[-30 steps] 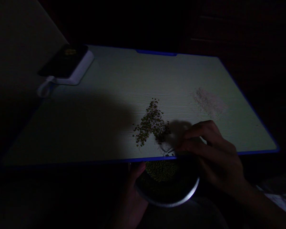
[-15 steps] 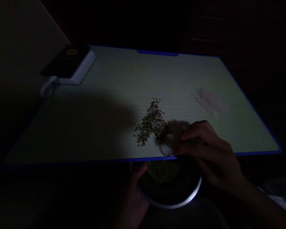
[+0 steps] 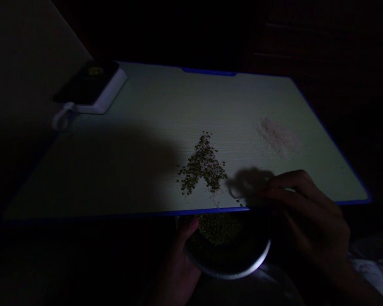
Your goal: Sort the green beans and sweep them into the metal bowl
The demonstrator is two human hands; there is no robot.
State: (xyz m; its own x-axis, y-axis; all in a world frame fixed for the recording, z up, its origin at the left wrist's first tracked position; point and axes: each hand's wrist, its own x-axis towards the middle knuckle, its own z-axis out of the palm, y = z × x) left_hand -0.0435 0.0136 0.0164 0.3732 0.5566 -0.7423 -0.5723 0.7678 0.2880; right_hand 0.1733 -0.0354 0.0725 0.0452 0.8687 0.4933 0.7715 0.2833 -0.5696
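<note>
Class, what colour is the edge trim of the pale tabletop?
Blue, seen in the head view along the tabletop's edge trim.

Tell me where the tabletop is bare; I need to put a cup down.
Bare: the wide stretch between the power bank and the bean pile, and the far strip along the blue rim. Crowded: the near right, with beans, pale powder and the right hand.

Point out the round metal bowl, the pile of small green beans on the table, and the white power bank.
round metal bowl (image 3: 242, 267), head view, on its bright front rim.
pile of small green beans (image 3: 202, 165), head view, middle of the heap.
white power bank (image 3: 110, 94), head view, on its white side edge.
</note>
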